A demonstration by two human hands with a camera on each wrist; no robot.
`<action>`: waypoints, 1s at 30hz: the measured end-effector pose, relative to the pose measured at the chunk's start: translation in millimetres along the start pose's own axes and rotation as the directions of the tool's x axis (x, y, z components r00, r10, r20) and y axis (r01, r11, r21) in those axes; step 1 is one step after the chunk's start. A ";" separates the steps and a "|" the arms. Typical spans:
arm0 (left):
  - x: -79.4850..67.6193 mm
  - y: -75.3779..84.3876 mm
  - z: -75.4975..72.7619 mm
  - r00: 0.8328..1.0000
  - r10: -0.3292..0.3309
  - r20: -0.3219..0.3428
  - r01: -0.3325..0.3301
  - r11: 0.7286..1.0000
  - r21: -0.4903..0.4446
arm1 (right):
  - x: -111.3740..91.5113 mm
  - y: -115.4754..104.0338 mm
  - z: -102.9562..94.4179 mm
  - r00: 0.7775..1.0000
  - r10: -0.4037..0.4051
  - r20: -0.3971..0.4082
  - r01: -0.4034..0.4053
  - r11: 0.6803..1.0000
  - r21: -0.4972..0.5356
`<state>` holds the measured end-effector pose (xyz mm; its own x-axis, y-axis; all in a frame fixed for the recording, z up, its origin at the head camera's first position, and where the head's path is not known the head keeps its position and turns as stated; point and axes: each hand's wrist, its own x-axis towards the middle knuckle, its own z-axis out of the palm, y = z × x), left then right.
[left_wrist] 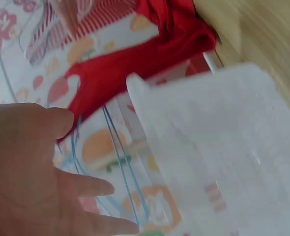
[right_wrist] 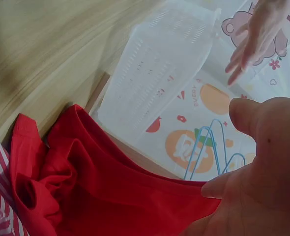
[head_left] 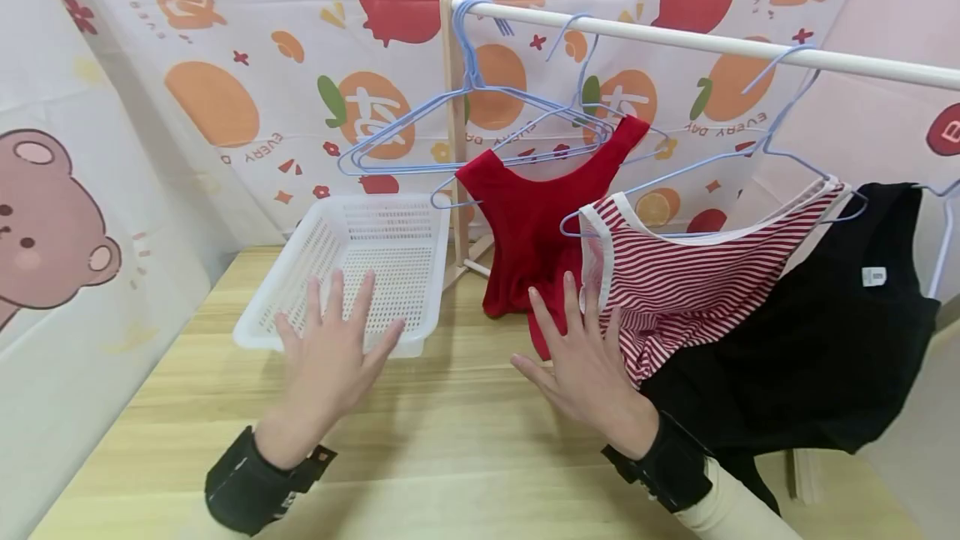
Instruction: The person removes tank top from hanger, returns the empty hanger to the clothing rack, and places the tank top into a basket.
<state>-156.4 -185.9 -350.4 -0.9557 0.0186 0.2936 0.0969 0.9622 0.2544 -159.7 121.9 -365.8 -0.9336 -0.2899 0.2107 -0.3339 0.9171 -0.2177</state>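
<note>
Toward the far left corner of the pale wooden counter (head_left: 420, 465), a white perforated basket (head_left: 393, 261) is set. Near its front edge the left hand (head_left: 330, 361) is held, fingers spread apart, with nothing grasped. Farther right, bare blue hangers (head_left: 472, 73) are hung at the left end of a white rail (head_left: 690, 38). Next along, a red top (head_left: 532, 223) is hung from a blue hanger, its lower part bunched. In front of it the right hand (head_left: 591, 369) is held, its fingers also spread and nothing gripped; whether the cloth is touched cannot be told. Just beside, a red-and-white striped top (head_left: 690, 273) is hung, and toward the counter's right edge a black top (head_left: 817, 365) is hung.
</note>
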 end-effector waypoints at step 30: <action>13.3 -147.8 -12.4 0.994 -0.091 0.057 0.103 0.956 -0.275 | -8.5 4.7 -5.9 0.998 -0.056 -0.035 0.054 0.998 -0.039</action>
<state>-180.0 -331.2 -372.7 -0.9749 -0.0535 0.2161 0.0703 0.8470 0.5269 -152.6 130.3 -363.0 -0.9085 -0.3306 0.2557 -0.3786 0.9101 -0.1684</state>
